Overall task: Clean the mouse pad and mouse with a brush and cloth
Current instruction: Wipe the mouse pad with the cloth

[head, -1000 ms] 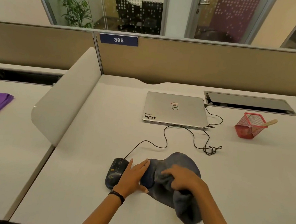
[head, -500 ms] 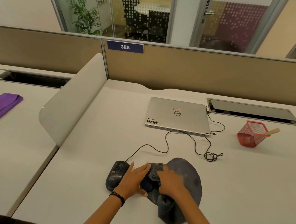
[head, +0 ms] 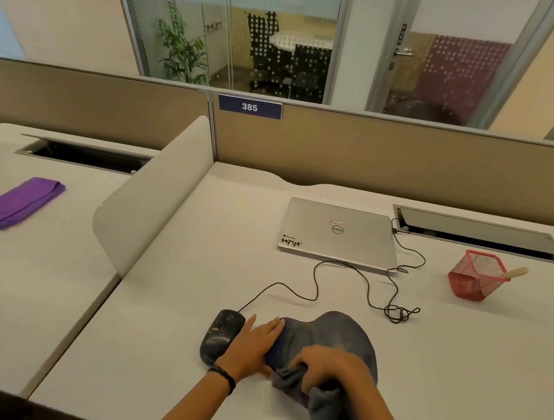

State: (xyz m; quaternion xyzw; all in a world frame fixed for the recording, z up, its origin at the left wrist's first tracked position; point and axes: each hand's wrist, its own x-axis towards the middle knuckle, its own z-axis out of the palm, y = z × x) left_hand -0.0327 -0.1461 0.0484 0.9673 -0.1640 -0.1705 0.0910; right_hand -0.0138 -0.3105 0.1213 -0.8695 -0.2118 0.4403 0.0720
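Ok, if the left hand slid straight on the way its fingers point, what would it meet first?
Left hand touches the mouse pad's left corner; past that, probably the mouse cable, then the closed laptop. The oblique view leaves the exact line uncertain.

- The mouse (head: pixel 220 338) lies on the worktop (head: pixel 161 317), just left of the mouse pad (head: pixel 341 336).
- The laptop (head: pixel 338 233) sits behind them.
- The mesh holder (head: pixel 473 281) stands right of the laptop.

matt grey cloth (head: pixel 333 410), brushed silver laptop (head: pixel 338 233), red mesh holder (head: pixel 473 281)
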